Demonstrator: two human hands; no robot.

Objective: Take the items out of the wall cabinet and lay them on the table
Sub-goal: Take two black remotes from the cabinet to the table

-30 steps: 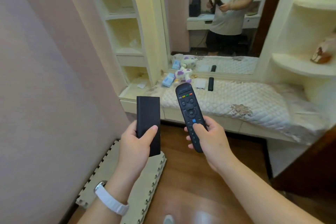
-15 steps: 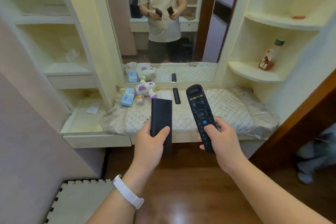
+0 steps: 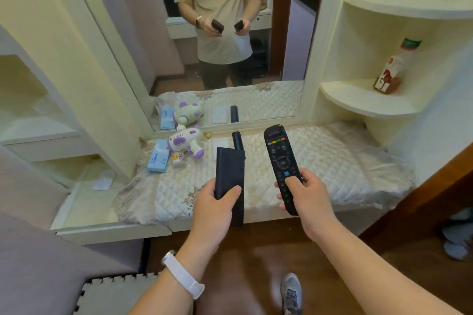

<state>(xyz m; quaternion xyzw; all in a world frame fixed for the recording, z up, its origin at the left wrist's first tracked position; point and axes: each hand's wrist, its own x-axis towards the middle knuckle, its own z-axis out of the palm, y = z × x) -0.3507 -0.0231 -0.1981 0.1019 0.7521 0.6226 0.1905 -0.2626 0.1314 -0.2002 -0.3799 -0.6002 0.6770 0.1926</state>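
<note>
My left hand [image 3: 217,206] grips a flat black rectangular box [image 3: 230,176], held upright over the table's front edge. My right hand [image 3: 308,194] holds a black remote control [image 3: 280,161] with coloured buttons, its top pointing away from me. Both hang above the quilted cloth of the table [image 3: 332,161]. On the cloth lie a purple-and-white toy [image 3: 184,140], a blue packet [image 3: 158,156], a small white card [image 3: 220,142] and a slim black remote [image 3: 238,140], partly hidden behind the box.
A large mirror [image 3: 230,59] stands behind the table and reflects a person. Curved shelves on the right carry a bottle [image 3: 391,71]. Open cabinet shelves [image 3: 38,123] are on the left. A foam mat [image 3: 115,294] lies on the wooden floor.
The view has swung right and closer to the table. Both hands, still holding the box and the remote, have come forward over the table's front edge.
</note>
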